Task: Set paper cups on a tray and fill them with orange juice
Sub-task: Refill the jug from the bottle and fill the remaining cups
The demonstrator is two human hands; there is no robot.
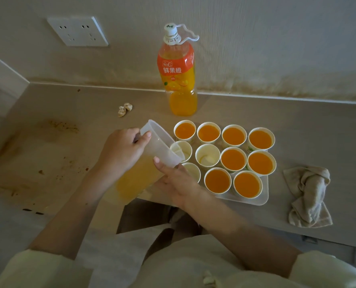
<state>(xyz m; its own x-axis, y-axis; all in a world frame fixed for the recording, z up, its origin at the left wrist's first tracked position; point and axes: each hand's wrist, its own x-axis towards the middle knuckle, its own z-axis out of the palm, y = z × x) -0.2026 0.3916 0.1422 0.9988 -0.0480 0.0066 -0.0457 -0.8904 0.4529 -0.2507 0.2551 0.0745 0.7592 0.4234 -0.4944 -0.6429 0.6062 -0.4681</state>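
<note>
1. head view looks down on a beige counter [297, 125] set against a wall, with a pale tray [262, 199] lying near its front edge.
2. 11 paper cups [207, 155] stand upright and close together on the tray in 3 rows: 4 at the back, 4 in the middle, 3 in front.
3. 8 of them hold orange juice [233, 136] almost to the rim: all 4 in the back row and the 2 right-hand cups in each of the other rows. the 3 cups on the left side look pale and empty inside.
4. a clear plastic jug [162, 146], partly full of juice, is tilted down to the right with its mouth over the leftmost middle cup [183, 151]. whether juice is running cannot be told.
5. the left hand [121, 150] has its fingers curled tight round the jug's handle, thumb on top.
6. the right hand [173, 179] cups the jug from below near its mouth. the thumb presses on the jug's wall, the fingers are hidden under it, and the hand covers part of the front-left cup.
7. an orange juice bottle [179, 80] stands upright behind the tray, by the wall, with its white cap on.
8. a crumpled cloth [307, 196] lies to the right of the tray, apart from it.
9. 2 small crumpled scraps [125, 109] lie left of the bottle, brown stains [60, 125] mark the left part of the counter, and a wall socket [77, 31] sits above.
</note>
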